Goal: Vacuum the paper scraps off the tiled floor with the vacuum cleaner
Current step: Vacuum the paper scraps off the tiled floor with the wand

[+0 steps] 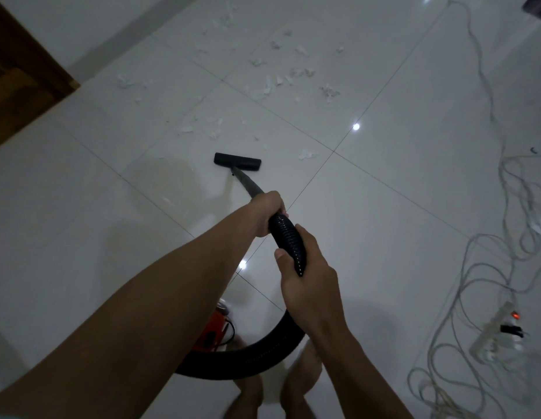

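Note:
The black floor nozzle (237, 161) rests flat on the white tiled floor (399, 231) at mid-frame, joined to a grey wand (248, 183). My left hand (267, 212) is closed around the wand's upper end. Below it, my right hand (305, 272) grips the black ribbed hose (289, 240), which loops down behind my arms to the orange vacuum body (213, 331). White paper scraps (275, 83) lie scattered beyond the nozzle, the nearest scrap (307, 154) just to its right.
A tangle of white cables (511, 189) runs down the right side to a power strip (496, 331) with a red light. A brown wooden door (18, 74) stands at the upper left beside the wall. My bare feet (293, 385) are at the bottom.

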